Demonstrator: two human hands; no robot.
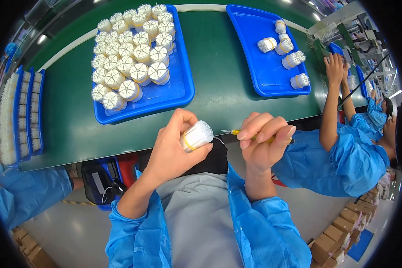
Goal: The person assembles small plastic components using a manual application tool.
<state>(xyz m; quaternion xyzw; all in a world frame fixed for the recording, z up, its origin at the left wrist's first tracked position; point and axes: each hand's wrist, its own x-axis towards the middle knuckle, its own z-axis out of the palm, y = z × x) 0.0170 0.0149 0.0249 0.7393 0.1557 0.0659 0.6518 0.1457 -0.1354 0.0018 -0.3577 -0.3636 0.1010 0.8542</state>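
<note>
While the left hand (pixel 167 149) curls around a white cylinder (pixel 195 136), its thumb and fingers stand only as far apart as the body between them, holding it along its sides. The cylinder is held just at the near edge of the green table (pixel 210 85), in front of the person's grey shirt (pixel 196 214). Its skin looks smooth and slightly glossy, like plastic, with a thin yellowish band (pixel 188 143) around the lower part; the end face is round and lightly ridged. Its long axis leans, running from lower left to upper right, so that the ridged end points up and toward the right hand (pixel 264 140). There the fingers are folded in, thumb and fingertips closed on the yellow handle of a slim tool (pixel 235 132), whose thin pale shaft points left toward the cylinder, apart from it. Beyond, a smooth blue tray (pixel 181 91) carries packed rows of similar cylinders (pixel 125 51), their tops divided like spokes; a second tray (pixel 268 73) of the same blue holds a few, mostly tipped over
</note>
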